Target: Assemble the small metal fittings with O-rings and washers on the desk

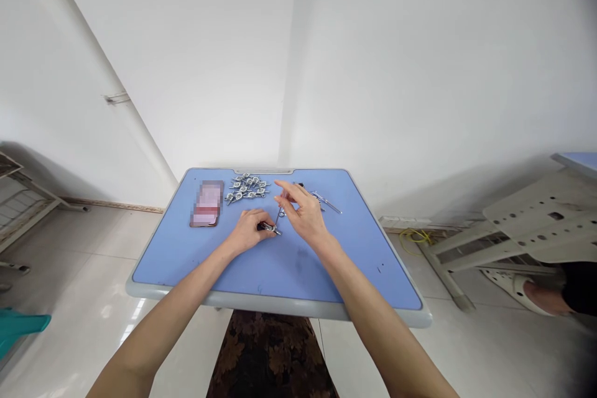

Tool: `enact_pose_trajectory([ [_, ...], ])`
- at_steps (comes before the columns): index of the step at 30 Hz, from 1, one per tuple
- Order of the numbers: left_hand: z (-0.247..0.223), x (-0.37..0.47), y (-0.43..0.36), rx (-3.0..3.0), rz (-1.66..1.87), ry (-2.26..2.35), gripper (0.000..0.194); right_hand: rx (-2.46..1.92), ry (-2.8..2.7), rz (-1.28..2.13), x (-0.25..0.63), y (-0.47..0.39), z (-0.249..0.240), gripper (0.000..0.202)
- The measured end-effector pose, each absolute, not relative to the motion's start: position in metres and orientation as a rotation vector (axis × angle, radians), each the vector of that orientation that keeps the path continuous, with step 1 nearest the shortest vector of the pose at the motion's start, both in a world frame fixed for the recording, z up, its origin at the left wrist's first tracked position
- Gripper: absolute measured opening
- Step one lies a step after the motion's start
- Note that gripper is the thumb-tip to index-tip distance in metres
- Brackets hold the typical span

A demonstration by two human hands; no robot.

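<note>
My left hand is closed on a small shiny metal fitting, pressing it against the blue tabletop. Above it, my right hand has its thumb and fingers around the handle of a thin screwdriver. The screwdriver's shaft slants down, and its tip meets the fitting beside my left fingertips. Most of the handle is hidden by my right fingers. Behind my hands lies a loose pile of similar silvery metal fittings.
A phone with a blurred screen lies at the table's left. Thin metal pieces rest right of my right hand, partly hidden. The blue table stands against a white wall. Another person's foot shows at right, near another desk.
</note>
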State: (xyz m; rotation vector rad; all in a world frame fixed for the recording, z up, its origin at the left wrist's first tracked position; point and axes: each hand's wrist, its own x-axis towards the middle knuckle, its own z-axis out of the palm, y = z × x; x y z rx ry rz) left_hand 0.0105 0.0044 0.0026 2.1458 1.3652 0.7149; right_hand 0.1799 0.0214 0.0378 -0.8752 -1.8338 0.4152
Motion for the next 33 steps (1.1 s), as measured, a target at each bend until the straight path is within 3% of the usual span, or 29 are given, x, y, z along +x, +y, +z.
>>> enact_pose_trajectory([
  [4, 0.000, 0.010, 0.005, 2.146, 0.712, 1.349, 0.011, -0.751, -1.897, 0.634, 0.183, 0.019, 0.045, 0.037],
  [7, -0.002, 0.010, 0.007, 2.137, 0.693, 1.367, 0.011, -0.765, -1.822, 0.728, 0.179, 0.018, 0.046, 0.030],
  [13, -0.003, 0.010, 0.006, 2.137, 0.704, 1.343, 0.010, -0.902, -1.651, 0.692, 0.175, 0.018, 0.043, 0.016],
  [21, -0.004, 0.010, 0.006, 2.156, 0.721, 1.353, 0.009, -0.969, -1.666, 0.549, 0.173, 0.021, 0.037, 0.014],
  [27, -0.001, 0.010, 0.005, 2.140, 0.727, 1.362, 0.010, -0.891, -1.827, 0.499, 0.179, 0.020, 0.038, 0.027],
  [33, 0.000, 0.011, 0.006, 2.132, 0.687, 1.363, 0.012, -0.771, -1.874, 0.735, 0.189, 0.020, 0.049, 0.036],
])
